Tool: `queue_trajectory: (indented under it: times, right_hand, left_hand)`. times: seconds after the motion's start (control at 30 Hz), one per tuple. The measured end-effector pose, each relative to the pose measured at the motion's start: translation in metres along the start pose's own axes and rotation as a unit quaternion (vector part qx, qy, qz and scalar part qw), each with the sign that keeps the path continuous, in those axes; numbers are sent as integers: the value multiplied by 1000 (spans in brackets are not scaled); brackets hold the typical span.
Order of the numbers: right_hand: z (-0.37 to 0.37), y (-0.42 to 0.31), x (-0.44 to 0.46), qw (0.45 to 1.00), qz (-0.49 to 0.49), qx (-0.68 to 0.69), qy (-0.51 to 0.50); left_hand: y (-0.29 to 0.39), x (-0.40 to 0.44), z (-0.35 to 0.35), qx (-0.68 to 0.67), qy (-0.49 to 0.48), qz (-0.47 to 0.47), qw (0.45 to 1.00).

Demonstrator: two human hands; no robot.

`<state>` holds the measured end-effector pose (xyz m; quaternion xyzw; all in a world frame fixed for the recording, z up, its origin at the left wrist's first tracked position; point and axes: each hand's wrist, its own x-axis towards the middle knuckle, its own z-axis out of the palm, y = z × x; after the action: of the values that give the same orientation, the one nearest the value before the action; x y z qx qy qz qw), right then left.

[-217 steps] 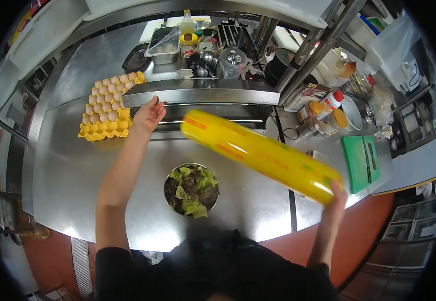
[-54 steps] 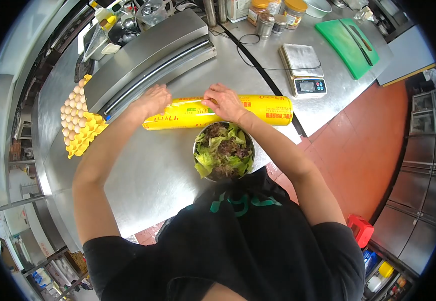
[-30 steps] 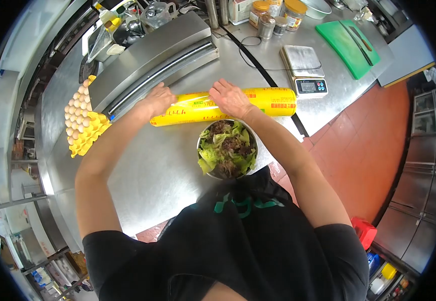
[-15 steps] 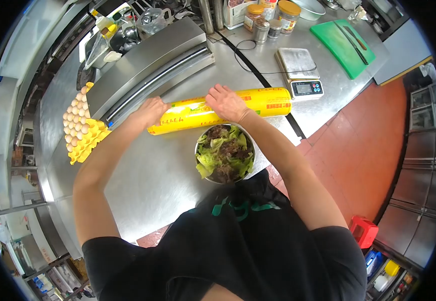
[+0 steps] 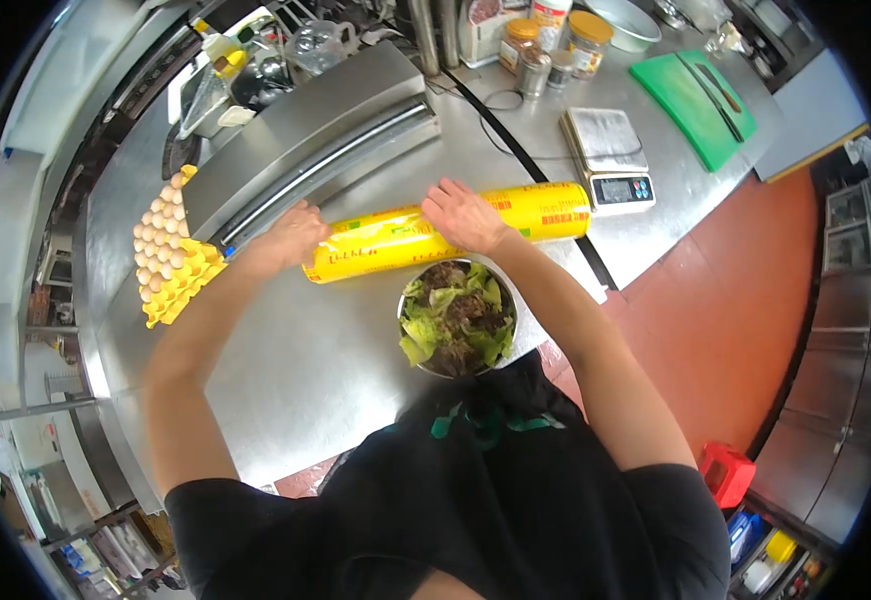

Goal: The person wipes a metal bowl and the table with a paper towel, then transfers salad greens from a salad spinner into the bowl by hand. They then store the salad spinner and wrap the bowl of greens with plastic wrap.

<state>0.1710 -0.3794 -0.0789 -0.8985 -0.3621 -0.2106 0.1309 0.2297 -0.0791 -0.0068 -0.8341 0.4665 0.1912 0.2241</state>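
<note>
A long yellow roll [image 5: 375, 245] with red and green print lies across the steel worktop. At its left end is my left hand [image 5: 297, 236], its fingers bent in against the roll; what they pinch is too small to make out. My right hand [image 5: 463, 214] rests on top of the roll near its middle, fingers curled over it. Just in front of the roll, close to my body, stands a round metal bowl [image 5: 514, 318] filled with green and dark red lettuce [image 5: 455, 320].
Eggs in a yellow tray [image 5: 193, 280] sit at the left. Behind the roll is a long steel housing [image 5: 305, 130]. On the right are a digital scale [image 5: 605, 140], a green board [image 5: 675, 100] with knives, and several jars [image 5: 589, 42].
Since the earliest frame, the roll has come down onto the worktop behind the bowl and both hands have moved to it. Over the last second, hands and roll have hardly moved.
</note>
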Motion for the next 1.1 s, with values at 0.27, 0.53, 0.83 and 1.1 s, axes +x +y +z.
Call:
queue_trajectory:
  times: [0.27,0.53,0.83,1.1]
  right_hand:
    - [-1,-2,3,1000,18,-3,-15]
    - [-1,-2,0,1000,15,-5,-6]
    - [-3,-4,-6,1000,1,-23,-12]
    - [-2,5,6,999,42,10,23]
  left_hand:
    - [-3,-14,-7,-14,-36,-91,995]
    - [-5,-37,10,-222,146,-75,961]
    - [-8,-30,13,-203,162,-128,957]
    - [11,-57,8,-331,172,-113,921]
